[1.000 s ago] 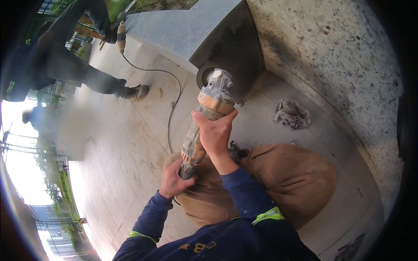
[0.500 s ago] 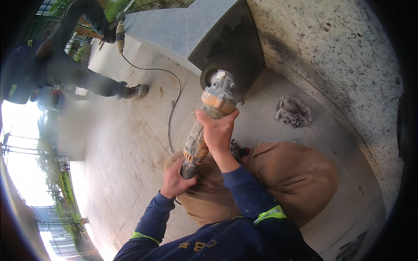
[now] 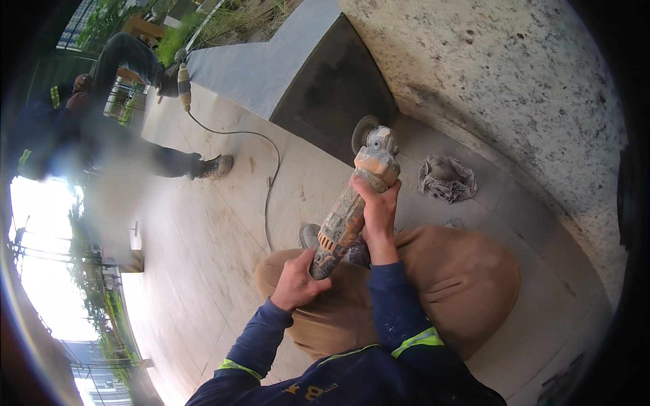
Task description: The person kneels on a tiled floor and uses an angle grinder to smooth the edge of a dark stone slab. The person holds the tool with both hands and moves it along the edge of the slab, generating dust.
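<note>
I hold a dusty orange and grey angle grinder (image 3: 342,220) above my bent knees. My left hand (image 3: 300,279) grips its rear end; my right hand (image 3: 378,206) is wrapped round the body behind the head. The grinder's disc (image 3: 363,133) is raised against or just in front of the dark, damp-looking face (image 3: 332,88) of a grey stone block; whether it touches is unclear. A crumpled grey rag (image 3: 447,179) lies on the paving to the right of the grinder.
Pale speckled stone wall (image 3: 494,81) rises along the right. A cable (image 3: 269,186) with an inline connector (image 3: 184,86) runs across the pale paving (image 3: 189,257). At upper left, another person (image 3: 101,115) in dark work clothes has a booted leg stretched toward the block.
Both my hands and the grinder have shifted right and its head down, toward the right part of the dark face. My boot now shows below it. The other person's hands have shifted.
</note>
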### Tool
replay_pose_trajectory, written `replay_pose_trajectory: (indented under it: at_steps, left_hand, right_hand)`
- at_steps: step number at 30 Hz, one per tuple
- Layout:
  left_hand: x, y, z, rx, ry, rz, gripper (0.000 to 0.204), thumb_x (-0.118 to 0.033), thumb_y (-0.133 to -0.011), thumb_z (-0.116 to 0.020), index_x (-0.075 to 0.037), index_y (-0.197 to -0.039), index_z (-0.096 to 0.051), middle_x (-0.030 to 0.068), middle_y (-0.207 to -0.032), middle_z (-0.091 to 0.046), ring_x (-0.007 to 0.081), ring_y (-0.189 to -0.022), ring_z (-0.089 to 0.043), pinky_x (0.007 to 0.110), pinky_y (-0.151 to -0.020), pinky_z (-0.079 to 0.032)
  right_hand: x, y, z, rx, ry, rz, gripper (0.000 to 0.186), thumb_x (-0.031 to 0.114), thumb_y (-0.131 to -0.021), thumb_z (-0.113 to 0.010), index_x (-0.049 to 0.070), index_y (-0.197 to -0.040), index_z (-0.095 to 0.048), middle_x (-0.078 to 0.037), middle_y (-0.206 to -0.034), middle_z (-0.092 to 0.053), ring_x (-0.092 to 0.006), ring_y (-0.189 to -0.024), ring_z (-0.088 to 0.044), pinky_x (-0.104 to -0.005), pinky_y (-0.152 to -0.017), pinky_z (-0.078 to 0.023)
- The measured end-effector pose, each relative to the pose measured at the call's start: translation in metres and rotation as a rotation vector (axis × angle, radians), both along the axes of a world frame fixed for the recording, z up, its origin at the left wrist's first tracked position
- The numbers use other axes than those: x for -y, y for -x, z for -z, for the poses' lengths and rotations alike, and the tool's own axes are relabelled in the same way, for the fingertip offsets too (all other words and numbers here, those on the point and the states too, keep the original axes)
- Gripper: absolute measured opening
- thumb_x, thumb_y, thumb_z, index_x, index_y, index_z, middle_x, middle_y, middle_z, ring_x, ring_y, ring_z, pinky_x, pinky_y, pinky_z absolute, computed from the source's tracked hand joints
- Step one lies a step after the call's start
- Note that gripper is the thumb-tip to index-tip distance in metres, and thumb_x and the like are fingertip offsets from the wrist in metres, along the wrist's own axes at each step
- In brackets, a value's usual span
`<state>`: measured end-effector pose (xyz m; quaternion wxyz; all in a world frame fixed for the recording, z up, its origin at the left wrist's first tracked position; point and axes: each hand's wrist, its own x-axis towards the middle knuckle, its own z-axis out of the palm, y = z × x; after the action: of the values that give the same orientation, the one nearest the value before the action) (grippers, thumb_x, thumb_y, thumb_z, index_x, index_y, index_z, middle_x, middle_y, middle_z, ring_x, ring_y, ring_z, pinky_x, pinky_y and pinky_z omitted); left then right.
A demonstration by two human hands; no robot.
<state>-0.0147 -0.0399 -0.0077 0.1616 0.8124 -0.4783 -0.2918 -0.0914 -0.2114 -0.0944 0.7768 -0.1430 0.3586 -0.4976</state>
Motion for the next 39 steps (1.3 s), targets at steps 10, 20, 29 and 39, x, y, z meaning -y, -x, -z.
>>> replay_pose_trajectory:
  at_steps: [10, 20, 29, 39]
  left_hand:
    - [0.041, 0.043, 0.029, -0.029, -0.106, 0.015, 0.051, -0.018, -0.07, -0.073, 0.003, -0.112, -0.055, 0.0274, -0.085, -0.064, 0.045, -0.085, -0.064, 0.047, -0.074, -0.051]
    - [0.049, 0.037, 0.041, 0.216, -0.129, 0.14, 0.051, -0.017, -0.071, -0.073, 0.002, -0.113, -0.051, 0.0269, -0.087, -0.063, 0.0453, -0.085, -0.062, 0.049, -0.073, -0.05]
    - [0.038, 0.03, 0.042, 0.297, -0.284, 0.09, 0.051, -0.021, -0.073, -0.073, 0.0, -0.112, -0.048, 0.0269, -0.087, -0.064, 0.046, -0.086, -0.062, 0.053, -0.075, -0.05]
    - [0.04, 0.012, 0.041, 0.349, -0.354, 0.032, 0.052, -0.019, -0.071, -0.073, 0.001, -0.112, -0.049, 0.0293, -0.088, -0.065, 0.0476, -0.086, -0.062, 0.053, -0.075, -0.05]
  right_hand:
    - [0.025, 0.031, 0.078, -0.084, -0.135, 0.063, 0.061, 0.014, -0.075, -0.075, -0.002, -0.126, -0.044, -0.015, -0.112, -0.058, -0.0241, -0.101, -0.06, -0.037, -0.087, -0.051]
    - [0.025, 0.028, 0.072, -0.142, -0.233, 0.067, 0.082, 0.016, -0.081, -0.076, -0.006, -0.141, -0.025, -0.018, -0.131, -0.048, -0.0266, -0.119, -0.052, -0.038, -0.101, -0.043]
    - [0.005, -0.009, 0.122, 0.003, -0.367, -0.097, 0.075, 0.019, -0.074, -0.079, -0.007, -0.131, -0.038, -0.019, -0.122, -0.054, -0.0265, -0.11, -0.057, -0.0375, -0.095, -0.047]
    - [-0.002, -0.039, 0.118, 0.028, -0.41, -0.113, 0.066, 0.02, -0.072, -0.08, -0.008, -0.121, -0.046, -0.016, -0.109, -0.059, -0.0242, -0.096, -0.061, -0.0367, -0.085, -0.051]
